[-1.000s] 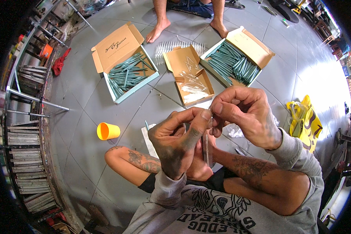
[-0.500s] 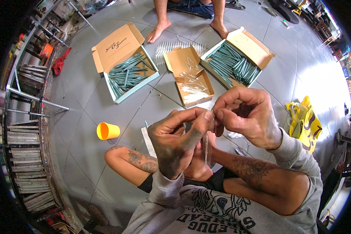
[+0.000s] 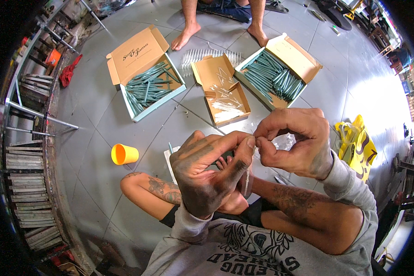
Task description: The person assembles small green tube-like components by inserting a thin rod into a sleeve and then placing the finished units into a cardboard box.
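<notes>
My left hand (image 3: 211,172) is closed in a pinch, thumb against forefinger, in front of my crossed legs. Below its fingers hangs a thin clear plastic strip (image 3: 247,183), its upper end hidden by the hand. My right hand (image 3: 299,140) meets it with thumb and forefinger pinched together; what they grip is too small to make out. Beyond the hands stands a small brown cardboard box (image 3: 241,118) holding slim clear and whitish pieces (image 3: 226,109). Partly behind my left hand lies a white piece (image 3: 170,162) with a green stick (image 3: 170,148) by it.
Two larger open boxes hold many dark green sticks: a left box (image 3: 162,106) and a right box (image 3: 308,69). A spiky clear row (image 3: 207,57) lies near another person's bare feet (image 3: 186,37). An orange cup (image 3: 124,154) lies at left, a yellow bag (image 3: 358,147) at right.
My hands remain pinched together, with the right hand slightly lower and farther right. The strip has tilted a little. The whole view has shifted slightly.
</notes>
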The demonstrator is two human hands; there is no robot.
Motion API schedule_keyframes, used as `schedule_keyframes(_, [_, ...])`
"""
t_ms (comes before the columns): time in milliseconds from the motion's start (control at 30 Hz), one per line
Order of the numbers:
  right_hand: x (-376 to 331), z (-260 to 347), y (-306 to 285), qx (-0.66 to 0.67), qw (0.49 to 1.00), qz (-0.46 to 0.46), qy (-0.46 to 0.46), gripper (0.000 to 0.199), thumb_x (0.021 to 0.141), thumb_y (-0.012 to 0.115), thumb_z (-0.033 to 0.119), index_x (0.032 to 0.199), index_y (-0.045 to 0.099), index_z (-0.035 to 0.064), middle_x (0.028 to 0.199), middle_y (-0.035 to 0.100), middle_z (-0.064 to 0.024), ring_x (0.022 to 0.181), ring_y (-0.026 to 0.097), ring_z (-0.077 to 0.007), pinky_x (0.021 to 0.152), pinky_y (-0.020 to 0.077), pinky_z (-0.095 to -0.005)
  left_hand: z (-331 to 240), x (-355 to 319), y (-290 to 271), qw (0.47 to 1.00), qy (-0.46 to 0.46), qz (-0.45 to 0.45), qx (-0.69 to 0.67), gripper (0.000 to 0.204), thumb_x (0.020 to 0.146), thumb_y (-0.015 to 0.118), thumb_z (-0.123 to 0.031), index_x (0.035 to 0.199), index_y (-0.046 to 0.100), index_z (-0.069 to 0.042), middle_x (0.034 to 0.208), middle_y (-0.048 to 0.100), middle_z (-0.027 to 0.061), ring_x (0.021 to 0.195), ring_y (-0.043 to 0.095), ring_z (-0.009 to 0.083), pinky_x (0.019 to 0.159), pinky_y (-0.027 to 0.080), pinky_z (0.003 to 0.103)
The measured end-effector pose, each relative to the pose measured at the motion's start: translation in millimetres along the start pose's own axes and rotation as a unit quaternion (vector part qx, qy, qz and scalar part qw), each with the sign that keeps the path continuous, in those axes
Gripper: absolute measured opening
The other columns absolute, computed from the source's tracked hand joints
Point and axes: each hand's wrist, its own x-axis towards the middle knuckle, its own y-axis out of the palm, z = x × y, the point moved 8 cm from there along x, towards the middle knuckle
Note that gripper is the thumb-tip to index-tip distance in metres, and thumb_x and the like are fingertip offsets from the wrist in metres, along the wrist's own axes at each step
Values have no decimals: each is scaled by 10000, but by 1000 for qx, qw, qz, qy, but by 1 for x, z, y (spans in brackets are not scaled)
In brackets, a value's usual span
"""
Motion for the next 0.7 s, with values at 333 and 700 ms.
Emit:
schedule_keyframes(333, [1, 9, 1, -73, 996, -34, -35, 112, 666, 654, -40, 771, 629, -10, 683, 657, -66, 604, 660, -146, 595, 534, -247, -2, 2, 4, 998, -27, 45, -25, 172, 819, 766, -74, 976, 755, -6, 728, 703, 43, 549, 571, 106, 576, 344, 287])
schedule_keyframes(700, [1, 11, 0, -48, 998, -24, -20, 113, 688, 695, -7, 781, 633, 10, 699, 663, -59, 617, 659, -125, 624, 552, -244, -7, -1, -3, 997, -67, 34, 2, 197, 783, 779, -73, 979, 772, -67, 851, 736, 62, 605, 605, 149, 589, 380, 299])
